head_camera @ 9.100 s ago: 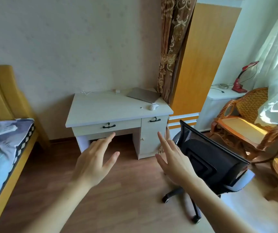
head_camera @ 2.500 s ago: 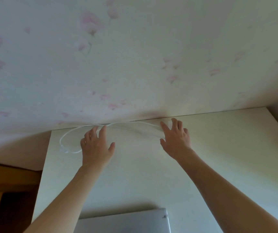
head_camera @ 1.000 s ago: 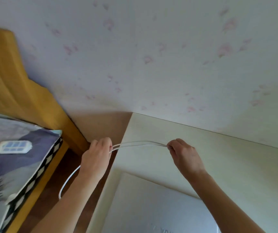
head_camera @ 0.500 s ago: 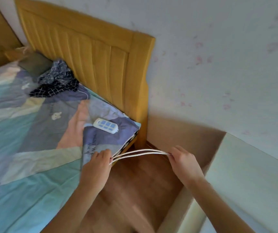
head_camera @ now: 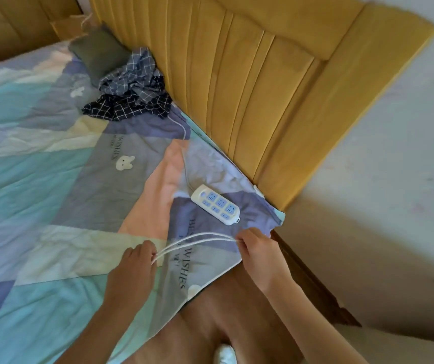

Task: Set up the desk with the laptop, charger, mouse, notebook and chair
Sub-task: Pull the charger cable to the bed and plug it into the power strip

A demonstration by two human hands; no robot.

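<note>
My left hand (head_camera: 134,269) and my right hand (head_camera: 256,254) both grip a thin white charger cable (head_camera: 195,239), doubled into two strands stretched between them above the corner of the bed. A white power strip (head_camera: 215,204) with blue sockets lies on the bedspread just beyond my right hand, its own cord running up towards the headboard. A sliver of the pale desk top (head_camera: 405,350) shows at the bottom right. Laptop, mouse, notebook and chair are out of view.
A patchwork bedspread (head_camera: 53,193) covers the bed at left. A yellow padded headboard (head_camera: 263,88) stands against the wall. Crumpled checked cloth (head_camera: 129,93) and a grey pillow (head_camera: 97,51) lie near it. Wooden floor (head_camera: 226,311) shows between bed and desk.
The view has swung further left from the desk to the bed. Both hands keep hold of the cable and have moved with it over the bed corner, closer to the power strip.
</note>
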